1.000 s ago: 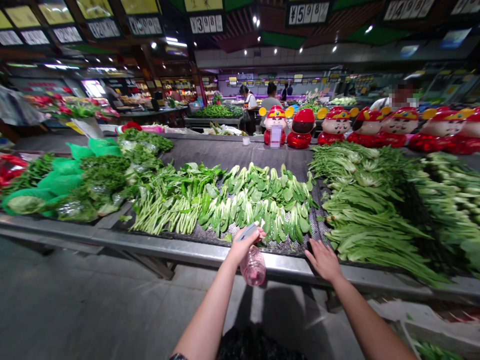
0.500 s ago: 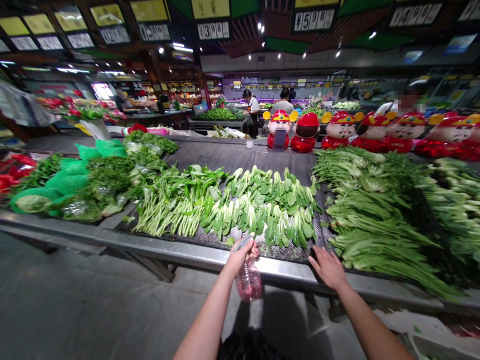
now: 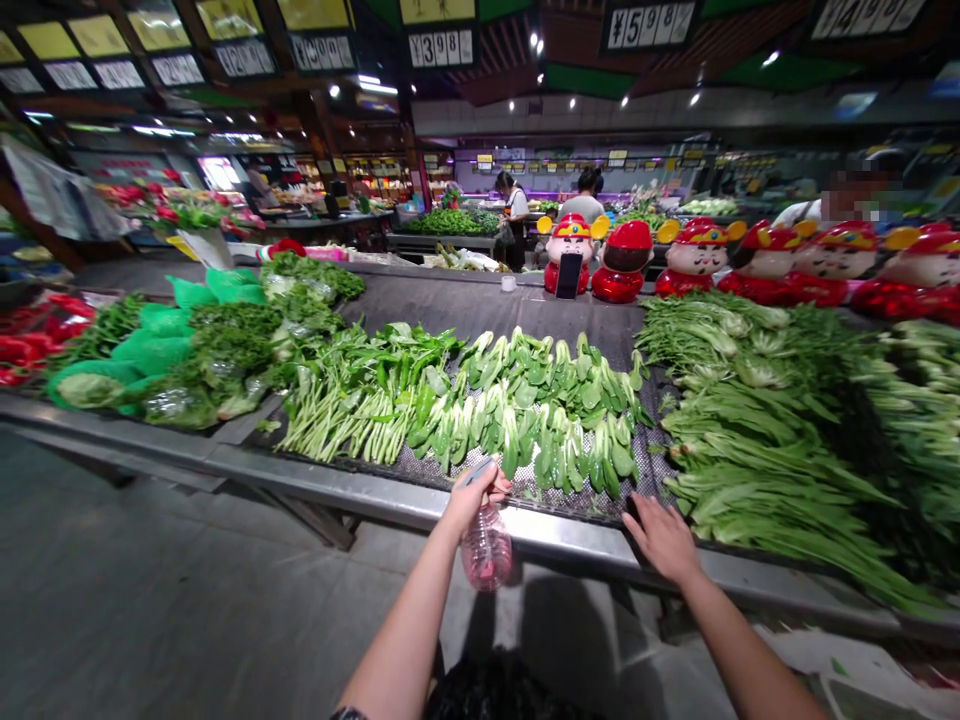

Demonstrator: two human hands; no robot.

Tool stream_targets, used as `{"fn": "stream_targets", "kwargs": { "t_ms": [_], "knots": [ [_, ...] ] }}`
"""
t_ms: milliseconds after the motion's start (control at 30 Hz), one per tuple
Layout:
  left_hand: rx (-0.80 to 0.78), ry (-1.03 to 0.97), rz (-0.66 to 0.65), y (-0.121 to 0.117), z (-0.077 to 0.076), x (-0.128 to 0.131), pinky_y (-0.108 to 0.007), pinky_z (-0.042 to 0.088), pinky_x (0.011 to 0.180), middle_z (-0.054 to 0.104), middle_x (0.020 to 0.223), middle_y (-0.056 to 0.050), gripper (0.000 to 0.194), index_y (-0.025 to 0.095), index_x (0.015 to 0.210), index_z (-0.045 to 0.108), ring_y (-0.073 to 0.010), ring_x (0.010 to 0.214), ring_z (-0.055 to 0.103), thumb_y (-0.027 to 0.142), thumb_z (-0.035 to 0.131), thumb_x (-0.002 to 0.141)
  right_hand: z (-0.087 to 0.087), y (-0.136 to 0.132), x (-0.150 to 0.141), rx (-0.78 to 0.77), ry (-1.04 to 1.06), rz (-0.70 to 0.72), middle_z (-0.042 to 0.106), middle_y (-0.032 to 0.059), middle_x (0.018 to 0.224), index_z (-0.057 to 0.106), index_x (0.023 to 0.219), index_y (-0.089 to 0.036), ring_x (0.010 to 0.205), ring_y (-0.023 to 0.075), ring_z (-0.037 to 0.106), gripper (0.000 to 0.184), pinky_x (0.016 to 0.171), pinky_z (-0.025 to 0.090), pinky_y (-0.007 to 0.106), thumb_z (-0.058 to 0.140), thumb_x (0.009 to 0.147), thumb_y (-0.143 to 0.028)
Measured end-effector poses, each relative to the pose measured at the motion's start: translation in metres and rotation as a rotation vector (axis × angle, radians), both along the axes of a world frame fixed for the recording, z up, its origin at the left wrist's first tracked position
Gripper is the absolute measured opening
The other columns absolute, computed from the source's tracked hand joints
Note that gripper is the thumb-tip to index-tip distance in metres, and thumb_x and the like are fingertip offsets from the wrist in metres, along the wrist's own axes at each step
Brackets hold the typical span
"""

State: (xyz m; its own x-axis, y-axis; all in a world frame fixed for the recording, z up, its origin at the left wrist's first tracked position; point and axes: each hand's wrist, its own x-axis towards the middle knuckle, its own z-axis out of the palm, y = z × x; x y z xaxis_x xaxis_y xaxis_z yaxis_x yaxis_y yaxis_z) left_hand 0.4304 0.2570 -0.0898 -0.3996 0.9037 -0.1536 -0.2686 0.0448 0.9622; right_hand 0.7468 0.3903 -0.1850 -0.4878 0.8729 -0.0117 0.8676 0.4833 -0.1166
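Observation:
My left hand (image 3: 474, 497) is closed around the neck of a spray bottle (image 3: 487, 555) with a grey top and a clear, ribbed, pinkish body. It holds the bottle upright at the front edge of the vegetable stand, just short of the bok choy (image 3: 525, 440). My right hand (image 3: 661, 538) lies palm down with fingers spread at the metal rim (image 3: 570, 540), holding nothing. Right of its fingertips are long leafy greens (image 3: 757, 490). Water spinach (image 3: 352, 410) lies left of the bok choy on the black mesh.
Further left are green-netted vegetables (image 3: 154, 350) and red peppers (image 3: 37, 340). Red figurines (image 3: 622, 262) line the back of the stand, a phone (image 3: 568, 275) leaning on one. Price signs (image 3: 441, 47) hang overhead. Several people, one a person in an apron (image 3: 514, 215), are behind the stand.
My left hand has shifted slightly left along the rim with the spray bottle. The right hand stays at the rim. My view has turned a little to the left.

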Motion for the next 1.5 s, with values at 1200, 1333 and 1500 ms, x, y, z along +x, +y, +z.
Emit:
{"fn": "stream_targets", "kwargs": {
  "t_ms": [1200, 1333, 1500],
  "knots": [
    [-0.005, 0.025, -0.107, -0.011, 0.016, -0.05, -0.024, 0.045, 0.05, 0.059, 0.054, 0.0, 0.038, 0.012, 0.074, 0.062, -0.0112, 0.048, 0.054, 0.049, 0.068, 0.069, 0.034, -0.069, -0.18, -0.167, 0.035, 0.223, 0.021, 0.0057, 0.147, 0.019, 0.141, -0.023, 0.135, 0.0265, 0.015, 0.066, 0.107, 0.011, 0.041, 0.038, 0.083, -0.048],
    [-0.007, 0.027, -0.117, -0.011, 0.021, -0.06, -0.022, 0.041, 0.046, 0.057, 0.05, 0.002, 0.04, 0.012, 0.082, 0.063, -0.0095, 0.043, 0.05, 0.049, 0.069, 0.068, 0.03, -0.068, -0.179, -0.165, 0.068, 0.228, 0.025, 0.0036, 0.146, 0.023, 0.14, -0.027, 0.135, 0.0248, 0.019, 0.062, 0.107, 0.012, 0.039, 0.035, 0.083, -0.05],
    [0.033, 0.052, -0.12, -0.012, 0.032, -0.07, -0.025, 0.048, 0.06, 0.066, 0.072, -0.004, 0.04, 0.013, 0.089, 0.064, -0.0145, 0.064, 0.06, 0.047, 0.068, 0.069, 0.03, -0.069, -0.182, -0.168, 0.103, 0.198, 0.028, 0.0055, 0.145, 0.019, 0.141, -0.022, 0.134, 0.0222, 0.021, 0.066, 0.108, 0.007, 0.036, 0.033, 0.083, -0.05]
  ]
}}
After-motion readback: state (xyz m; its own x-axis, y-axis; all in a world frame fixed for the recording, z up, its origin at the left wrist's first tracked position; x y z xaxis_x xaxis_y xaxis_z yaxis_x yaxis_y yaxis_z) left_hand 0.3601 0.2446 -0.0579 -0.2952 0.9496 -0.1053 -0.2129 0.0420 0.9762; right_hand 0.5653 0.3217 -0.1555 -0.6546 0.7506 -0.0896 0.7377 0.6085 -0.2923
